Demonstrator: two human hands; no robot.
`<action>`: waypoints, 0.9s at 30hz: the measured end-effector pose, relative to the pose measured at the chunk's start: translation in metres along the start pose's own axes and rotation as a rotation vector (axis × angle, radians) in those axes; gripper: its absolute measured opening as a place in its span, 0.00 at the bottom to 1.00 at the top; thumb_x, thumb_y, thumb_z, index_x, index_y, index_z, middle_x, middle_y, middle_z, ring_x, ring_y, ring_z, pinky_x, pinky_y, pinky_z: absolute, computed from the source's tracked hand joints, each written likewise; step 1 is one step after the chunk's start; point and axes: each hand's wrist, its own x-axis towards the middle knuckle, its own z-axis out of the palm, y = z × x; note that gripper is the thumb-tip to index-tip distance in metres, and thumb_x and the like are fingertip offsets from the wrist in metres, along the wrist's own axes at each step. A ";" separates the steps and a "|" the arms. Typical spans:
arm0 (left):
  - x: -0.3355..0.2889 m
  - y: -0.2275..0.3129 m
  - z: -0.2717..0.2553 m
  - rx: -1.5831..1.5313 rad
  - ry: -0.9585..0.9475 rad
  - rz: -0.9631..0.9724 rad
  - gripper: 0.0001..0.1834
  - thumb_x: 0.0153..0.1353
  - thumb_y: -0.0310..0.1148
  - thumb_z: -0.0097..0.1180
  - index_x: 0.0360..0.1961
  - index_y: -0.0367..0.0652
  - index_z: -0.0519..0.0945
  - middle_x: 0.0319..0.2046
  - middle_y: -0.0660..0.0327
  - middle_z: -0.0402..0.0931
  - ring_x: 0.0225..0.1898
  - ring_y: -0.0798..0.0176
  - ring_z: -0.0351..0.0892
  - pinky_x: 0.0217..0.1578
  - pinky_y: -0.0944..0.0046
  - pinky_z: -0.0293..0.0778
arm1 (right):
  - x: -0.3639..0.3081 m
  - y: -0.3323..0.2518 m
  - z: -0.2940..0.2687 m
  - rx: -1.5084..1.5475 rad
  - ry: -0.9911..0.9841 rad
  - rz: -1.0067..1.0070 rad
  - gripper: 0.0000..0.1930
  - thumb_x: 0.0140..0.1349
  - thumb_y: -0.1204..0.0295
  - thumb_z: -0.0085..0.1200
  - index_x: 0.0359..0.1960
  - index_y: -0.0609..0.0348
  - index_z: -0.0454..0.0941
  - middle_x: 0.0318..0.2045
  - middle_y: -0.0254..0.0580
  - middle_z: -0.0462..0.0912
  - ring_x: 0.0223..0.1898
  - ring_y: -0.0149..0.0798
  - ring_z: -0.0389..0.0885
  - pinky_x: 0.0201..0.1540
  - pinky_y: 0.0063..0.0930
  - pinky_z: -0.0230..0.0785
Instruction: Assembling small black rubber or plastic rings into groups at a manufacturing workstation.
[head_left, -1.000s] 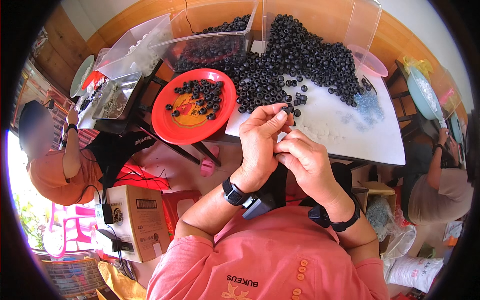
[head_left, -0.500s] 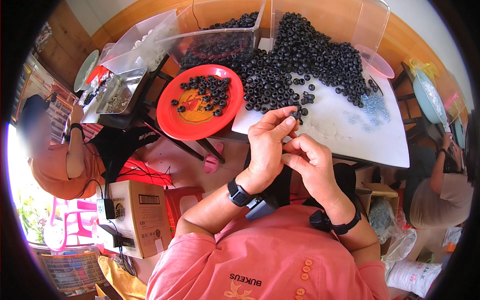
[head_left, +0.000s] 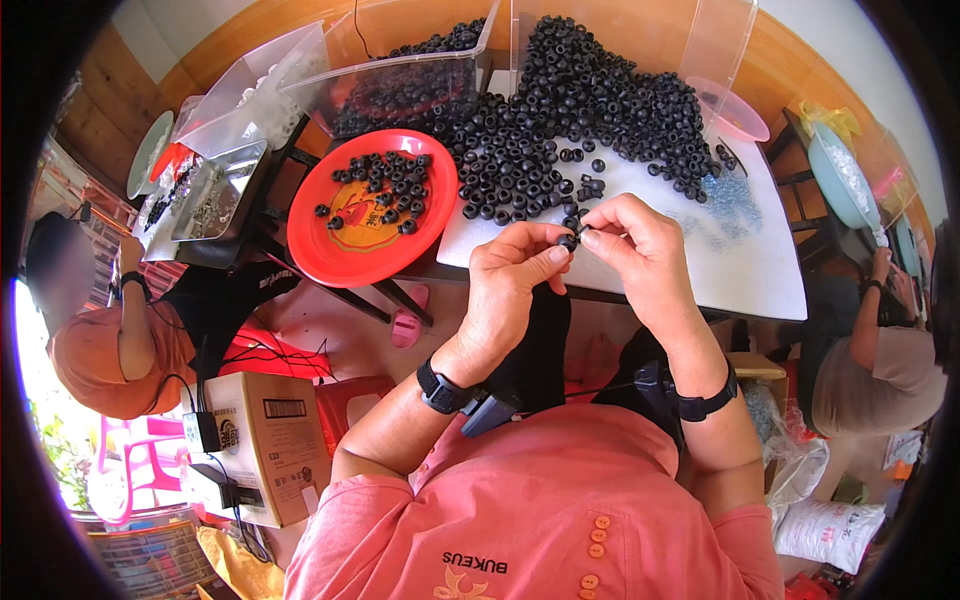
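Note:
Just past the table's near edge, my left hand (head_left: 508, 283) pinches a small black bead-like ring (head_left: 568, 241) between thumb and fingertips. My right hand (head_left: 640, 255) meets it there, thumb and forefinger pressed together at the ring's right side; what lies in that pinch is too small to make out. Behind my fingertips a large heap of black ring-shaped pieces (head_left: 610, 90) spreads over the white tabletop (head_left: 740, 255). To the left, a red plate (head_left: 335, 258) with a yellow printed middle holds several of the same black pieces.
A clear bin (head_left: 400, 85) of black pieces stands behind the plate. Small pale blue bits (head_left: 725, 200) lie at the tabletop's right, near a pink bowl (head_left: 735, 112). A metal tray (head_left: 225, 190) is further left. People sit on both sides; a cardboard box (head_left: 265, 445) stands lower left.
My right hand has risen from below the left hand to meet it at the black ring. My left hand has come slightly down and left, and the whole view has shifted a little.

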 end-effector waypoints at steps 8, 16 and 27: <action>-0.001 0.000 -0.001 0.027 0.012 -0.011 0.07 0.63 0.22 0.58 0.42 0.32 0.80 0.29 0.61 0.79 0.29 0.71 0.75 0.28 0.72 0.73 | 0.000 0.003 0.007 -0.081 -0.018 -0.099 0.05 0.59 0.79 0.58 0.31 0.63 0.74 0.26 0.42 0.78 0.25 0.34 0.77 0.30 0.26 0.69; 0.000 -0.001 -0.001 0.024 0.003 0.005 0.07 0.64 0.21 0.56 0.43 0.29 0.78 0.30 0.57 0.79 0.29 0.68 0.78 0.27 0.70 0.74 | -0.007 0.014 0.018 -0.114 0.097 -0.179 0.06 0.60 0.76 0.59 0.30 0.62 0.74 0.24 0.43 0.75 0.22 0.40 0.76 0.27 0.31 0.68; -0.001 -0.003 -0.003 0.020 -0.001 -0.004 0.07 0.63 0.20 0.57 0.42 0.29 0.78 0.30 0.57 0.79 0.29 0.67 0.78 0.27 0.70 0.75 | -0.007 0.010 0.006 -0.514 0.033 -0.451 0.05 0.57 0.79 0.55 0.34 0.59 0.74 0.28 0.42 0.75 0.31 0.48 0.78 0.31 0.40 0.70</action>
